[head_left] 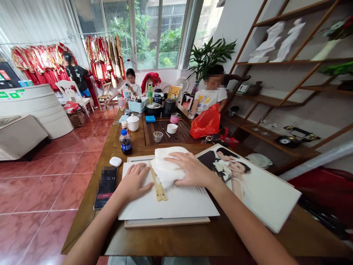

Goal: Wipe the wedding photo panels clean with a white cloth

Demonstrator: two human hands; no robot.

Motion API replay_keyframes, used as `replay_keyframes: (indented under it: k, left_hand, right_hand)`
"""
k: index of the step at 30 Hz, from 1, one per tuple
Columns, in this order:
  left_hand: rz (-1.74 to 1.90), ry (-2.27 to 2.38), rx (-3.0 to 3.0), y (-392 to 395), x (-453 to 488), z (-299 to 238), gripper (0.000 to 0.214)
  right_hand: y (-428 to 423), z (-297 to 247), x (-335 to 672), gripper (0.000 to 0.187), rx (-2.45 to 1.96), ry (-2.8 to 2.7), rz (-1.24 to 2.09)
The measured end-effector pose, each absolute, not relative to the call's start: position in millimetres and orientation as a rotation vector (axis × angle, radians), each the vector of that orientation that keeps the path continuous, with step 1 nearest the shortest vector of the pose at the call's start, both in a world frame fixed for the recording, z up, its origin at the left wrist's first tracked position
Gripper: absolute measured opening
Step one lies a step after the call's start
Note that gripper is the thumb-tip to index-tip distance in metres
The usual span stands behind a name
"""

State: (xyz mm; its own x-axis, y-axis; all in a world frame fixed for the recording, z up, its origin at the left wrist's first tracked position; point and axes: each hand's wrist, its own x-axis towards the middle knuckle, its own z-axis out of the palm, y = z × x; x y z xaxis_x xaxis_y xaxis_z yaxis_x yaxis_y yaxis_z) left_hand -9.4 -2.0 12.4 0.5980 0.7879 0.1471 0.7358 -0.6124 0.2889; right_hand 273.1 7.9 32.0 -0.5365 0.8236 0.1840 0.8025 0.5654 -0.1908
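Observation:
A crumpled white wad of soft sheet or padding (pixel 168 162) lies on a white board (pixel 187 206), which rests on a light wooden frame (pixel 168 223). My right hand (pixel 190 167) is closed over the right side of the wad, its fingers curved across the top. My left hand (pixel 136 180) lies on the left part of the board, fingers stretched and holding nothing. Between my hands is a flat beige strip with an animal-face end (pixel 160 194), its upper part beside the wad. To the right, a framed couple photo (pixel 264 191) lies flat.
Left of the board are a phone (pixel 106 187), a white earphone case (pixel 115 161) and a blue-capped bottle (pixel 125 142). Beyond stand a small clear cup (pixel 158 137), a white bowl (pixel 172 128) and a red plastic bag (pixel 206 123). Several people are farther back.

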Motion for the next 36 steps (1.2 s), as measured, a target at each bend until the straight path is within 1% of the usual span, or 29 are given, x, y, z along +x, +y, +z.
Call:
replay_keyframes:
  k: [1,2,7,12,15,17,19,21,22,24,26,27,32,36]
  left_hand:
    - [0.387,1.275,2.619,-2.7,-8.9,12.7,0.056]
    - [0.389,1.282,2.612,-3.3,-8.3,12.6,0.056]
    - [0.392,1.314,2.607,-6.0,-5.9,10.9,0.056]
    - [0.372,1.281,2.596,-6.9,-5.7,14.0,0.055]
    - [0.386,1.274,2.587,-6.9,-5.6,15.6,0.054]
    - [0.403,1.279,2.584,-7.1,-5.2,15.7,0.053]
    - [0.404,1.292,2.586,-7.8,-4.4,15.2,0.052]
    - [0.386,1.312,2.591,-9.1,-3.3,14.4,0.051]
    - [0.377,1.324,2.590,-9.8,-2.7,13.9,0.051]
    - [0.374,1.348,2.579,-11.4,-1.6,13.0,0.051]
    - [0.394,1.368,2.563,-12.8,-0.7,12.0,0.050]
    - [0.408,1.377,2.559,-13.4,-0.2,11.5,0.049]
    - [0.433,1.412,2.543,-15.0,1.7,10.7,0.045]
    - [0.439,1.421,2.547,-15.9,2.4,10.0,0.045]
  right_hand:
    - [10.3,28.6,273.3,0.086,-1.377,-2.532,0.150]
    - [12.0,25.0,274.0,0.087,-1.387,-2.517,0.175]
    - [10.8,14.6,286.0,0.067,-1.305,-2.464,0.327]
    - [-3.3,23.9,307.9,0.045,-1.164,-2.466,0.655]
    - [-11.7,33.4,312.9,0.042,-1.023,-2.534,0.920]
    - [-13.9,36.9,311.2,0.042,-0.989,-2.563,1.014]
    - [-12.9,36.2,306.8,0.035,-1.027,-2.556,0.980]
    - [-9.6,31.2,300.9,0.031,-1.118,-2.508,0.823]
    - [-7.6,27.7,297.7,0.035,-1.169,-2.475,0.714]
    - [-3.9,20.7,291.5,0.053,-1.263,-2.420,0.496]
    - [-1.7,15.9,286.6,0.068,-1.322,-2.416,0.352]
    - [-1.6,14.9,284.9,0.071,-1.337,-2.430,0.314]
    - [-17.7,20.3,283.1,0.070,-1.359,-2.509,0.312]
    - [-55.8,20.0,285.3,0.067,-1.360,-2.555,0.314]
